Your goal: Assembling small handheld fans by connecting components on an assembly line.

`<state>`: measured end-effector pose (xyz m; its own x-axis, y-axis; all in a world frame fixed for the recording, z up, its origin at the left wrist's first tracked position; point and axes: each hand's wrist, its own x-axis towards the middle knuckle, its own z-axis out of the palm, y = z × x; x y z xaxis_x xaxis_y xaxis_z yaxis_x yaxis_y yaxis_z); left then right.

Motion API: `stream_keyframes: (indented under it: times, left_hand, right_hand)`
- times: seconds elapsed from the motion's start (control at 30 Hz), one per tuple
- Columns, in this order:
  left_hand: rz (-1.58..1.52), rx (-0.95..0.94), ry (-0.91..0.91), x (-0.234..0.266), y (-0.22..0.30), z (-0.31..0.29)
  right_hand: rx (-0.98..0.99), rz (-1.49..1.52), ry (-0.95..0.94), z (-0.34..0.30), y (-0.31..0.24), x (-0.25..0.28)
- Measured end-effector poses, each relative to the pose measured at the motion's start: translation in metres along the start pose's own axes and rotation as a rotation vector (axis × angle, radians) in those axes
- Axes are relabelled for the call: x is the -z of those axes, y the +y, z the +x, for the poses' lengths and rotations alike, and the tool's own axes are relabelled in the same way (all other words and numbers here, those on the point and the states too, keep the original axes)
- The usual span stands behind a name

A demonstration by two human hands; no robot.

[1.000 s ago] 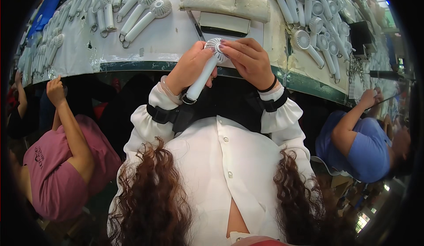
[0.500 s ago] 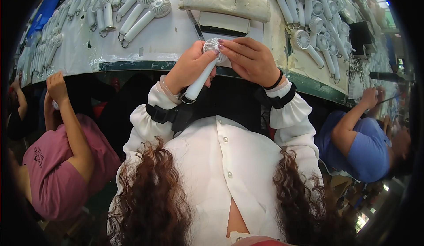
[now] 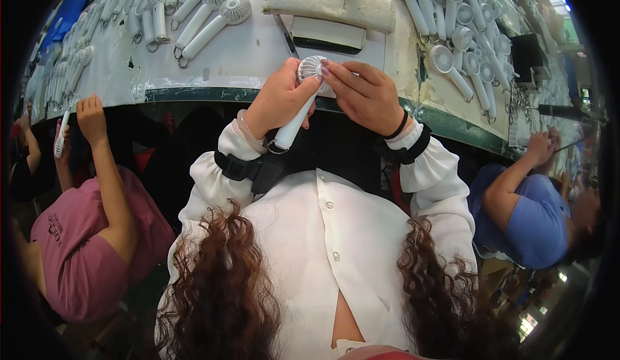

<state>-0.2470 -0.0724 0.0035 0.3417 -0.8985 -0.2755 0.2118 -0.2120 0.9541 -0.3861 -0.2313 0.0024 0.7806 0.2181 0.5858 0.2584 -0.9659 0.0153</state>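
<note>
A white handheld fan [image 3: 296, 123] is held just off the table's near edge, its round slatted head up and its handle slanting down to the left, with a metal ring at the end. My left hand [image 3: 281, 95] is closed around it just below the head, thumb across the front. My right hand [image 3: 367, 95] has its fingertips pressed together on the right rim of the fan head. Whether those fingers pinch some small part there is hidden.
White fans lie in rows at the left [image 3: 213, 27] and in a pile at the right [image 3: 445, 63]. A cream padded roll [image 3: 329, 3] stands ahead, with a pale block [image 3: 329, 34] before it. Co-workers sit left [image 3: 90, 244] and right [image 3: 526, 211].
My right hand has shifted slightly right and down, its fingers still at the fan head's rim. My left grip is about the same. The left co-worker's white fan has come up into view.
</note>
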Motion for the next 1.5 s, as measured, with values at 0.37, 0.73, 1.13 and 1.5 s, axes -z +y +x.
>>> stream_keyframes:
  times: [0.37,0.73,1.13,1.5]
  left_hand:
    - [-0.02,0.002,-0.049,0.002,0.0,-0.001]
    - [-0.132,0.031,-0.089,0.007,0.0,-0.003]
    - [-0.091,0.021,-0.075,0.007,0.0,-0.002]
    - [-0.026,-0.029,-0.008,0.001,0.0,-0.007]
  right_hand:
    - [-0.094,0.262,0.084,0.008,0.006,0.004]
    - [-0.153,0.338,0.137,0.012,0.002,-0.001]
    - [-0.069,0.17,0.045,0.007,0.002,0.0]
    - [-0.051,0.108,0.012,0.003,-0.007,0.0]
